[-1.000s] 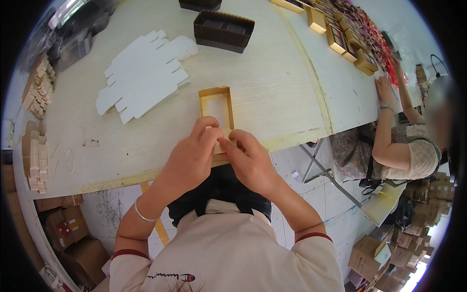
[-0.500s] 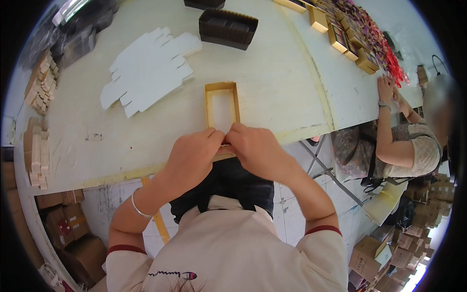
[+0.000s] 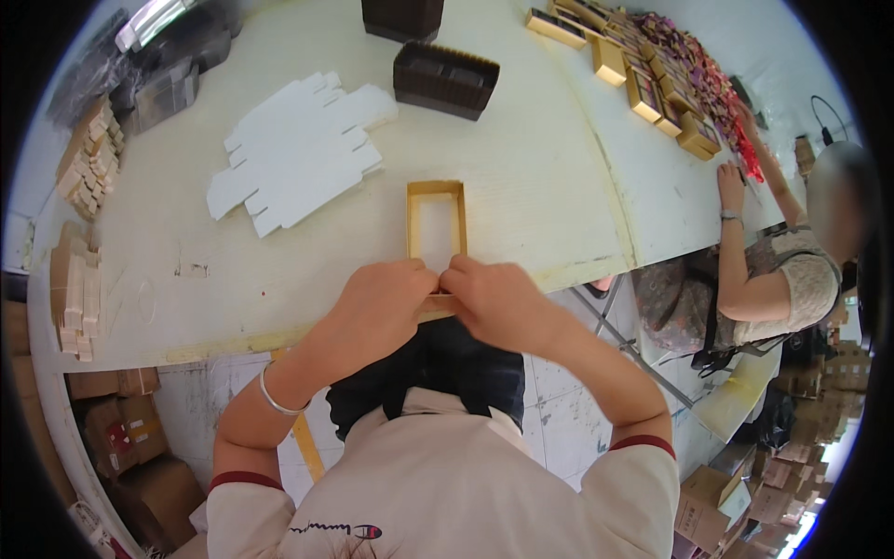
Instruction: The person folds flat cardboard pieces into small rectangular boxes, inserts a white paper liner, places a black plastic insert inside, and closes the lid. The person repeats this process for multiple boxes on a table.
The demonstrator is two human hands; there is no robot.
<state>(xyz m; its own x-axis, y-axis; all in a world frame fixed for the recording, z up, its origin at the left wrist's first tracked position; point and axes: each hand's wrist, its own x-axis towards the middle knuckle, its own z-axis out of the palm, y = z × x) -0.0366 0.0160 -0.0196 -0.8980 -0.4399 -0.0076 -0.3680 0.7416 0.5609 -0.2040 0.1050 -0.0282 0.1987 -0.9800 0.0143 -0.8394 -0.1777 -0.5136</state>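
Left hand (image 3: 384, 300): fingers curled, pinched on the near end of the tray (image 3: 436, 224), at the table's front edge. A bangle (image 3: 277, 399) sits on that wrist.

Right hand (image 3: 498, 300): fingers curled, pinched on the same near end, knuckles touching the left hand.

Tray: 1 shallow gold-walled card box, long and narrow, white inside, open side up. It lies flat on the table (image 3: 521, 186), long axis pointing away from the person, near end hidden under both hands at the front edge.

Flat blanks (image 3: 293, 154): a fanned pile of white die-cut card sheets, left of the tray and farther back, well apart from it.

Dark tray (image 3: 445, 78): 1 dark brown ribbed insert beyond the gold tray; a 2nd dark block (image 3: 402, 16) lies behind it at the far edge.

Wooden stacks (image 3: 76, 289): pale pieces piled along the table's left edge, with another pile (image 3: 86, 160) farther back.

Gold boxes (image 3: 643, 88): a row of finished boxes along the far right of the table, beside a strip of red and purple items (image 3: 717, 88).

Co-worker: 1 person seated at the right, a hand (image 3: 731, 186) resting on the table near the red items.

Cartons (image 3: 121, 433): brown boxes on the floor under the table, left.
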